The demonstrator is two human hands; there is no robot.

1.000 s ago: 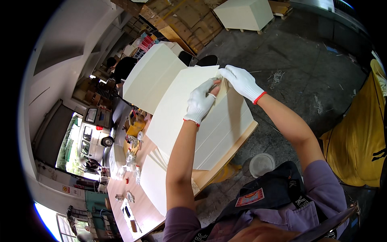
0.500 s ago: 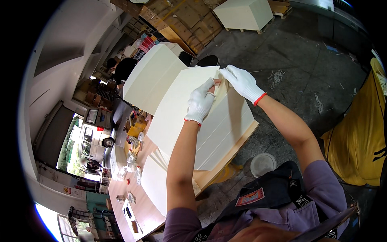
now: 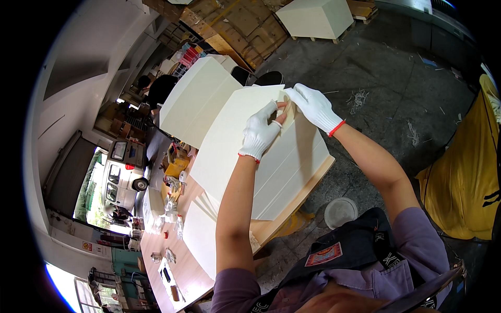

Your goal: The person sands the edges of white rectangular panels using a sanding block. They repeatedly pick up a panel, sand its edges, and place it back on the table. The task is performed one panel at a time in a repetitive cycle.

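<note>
A tall stack of large cream paper sheets (image 3: 224, 141) lies in front of me. My right hand (image 3: 314, 108), in a white knit glove with a red cuff, has its fingers closed on sheet edges at the far right corner. Those edges are bent and slightly fanned. Beside it, my left hand (image 3: 261, 130) rests on the top sheet in a matching glove with bare thumb and forefinger tips. Its thumb and forefinger are apart at the stack's edge, with nothing visibly gripped. The right fingertips are partly hidden behind the sheets.
Another cream stack (image 3: 201, 99) stands beyond this one. On the left, a wooden table (image 3: 156, 242) holds small tools and bottles. A white bucket (image 3: 341, 213) sits on the floor, with a yellow cloth bag (image 3: 459, 172) at right. A person (image 3: 160, 91) is at the back left.
My left thumb has moved away from the forefinger, widening the gap between them. The right hand stays at the corner, almost unmoved.
</note>
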